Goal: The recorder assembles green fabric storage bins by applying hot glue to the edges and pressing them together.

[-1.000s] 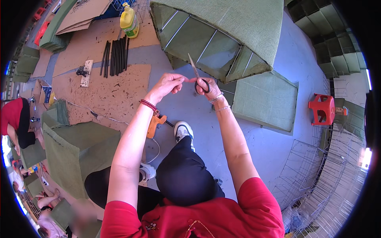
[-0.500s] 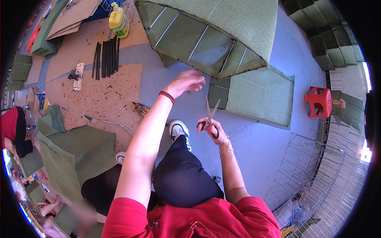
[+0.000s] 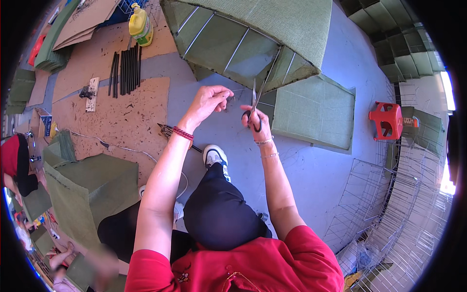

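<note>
Scissors [image 3: 254, 104] sit in my right hand [image 3: 254, 121], with my fingers through the dark loops and the two blades pointing up, a little apart. They look hard and light, and the tips look sharp, so I think the loops are the safe place to hold them. My left hand [image 3: 210, 100] is pinched shut on something very thin, maybe a thread or a bit of wire; it is too small to tell. It runs across toward the blades. I think it is light and bendy and could slip, so a tight pinch close to the blades seems best. Both hands are up in front of me, above the grey floor [image 3: 311, 170], near a green fabric panel [image 3: 314, 112].
</note>
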The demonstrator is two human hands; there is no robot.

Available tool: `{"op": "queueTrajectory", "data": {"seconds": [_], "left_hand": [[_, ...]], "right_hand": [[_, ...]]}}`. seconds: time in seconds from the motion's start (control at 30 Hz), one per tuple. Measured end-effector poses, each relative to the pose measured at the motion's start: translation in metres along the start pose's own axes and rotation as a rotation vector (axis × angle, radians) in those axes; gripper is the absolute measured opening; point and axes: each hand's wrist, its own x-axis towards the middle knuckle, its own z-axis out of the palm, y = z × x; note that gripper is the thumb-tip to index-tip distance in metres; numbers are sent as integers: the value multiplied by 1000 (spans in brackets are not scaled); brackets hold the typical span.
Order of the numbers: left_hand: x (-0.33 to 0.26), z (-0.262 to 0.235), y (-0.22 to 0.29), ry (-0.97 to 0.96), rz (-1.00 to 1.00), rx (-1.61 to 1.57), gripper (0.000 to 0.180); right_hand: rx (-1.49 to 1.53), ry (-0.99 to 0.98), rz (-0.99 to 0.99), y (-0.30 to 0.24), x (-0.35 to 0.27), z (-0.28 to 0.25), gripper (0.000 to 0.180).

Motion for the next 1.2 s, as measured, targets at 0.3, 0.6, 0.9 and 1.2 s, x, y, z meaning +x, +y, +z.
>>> {"op": "queueTrajectory", "data": {"seconds": [0.3,0.6,0.9,1.2], "left_hand": [[-12,-10,-19,25,-47,-18,20],[-38,-38,-64,290,-60,976,22],[45,78,69,-41,414,-103,24],[-46,-19,20,543,418,218,17]], "right_hand": [[-16,291,55,-6,0,7,30],[-268,-50,142,0,-79,13,44],[-11,-29,184,-25,-170,12,59],[-263,124,92,-21,-165,4,58]]}}
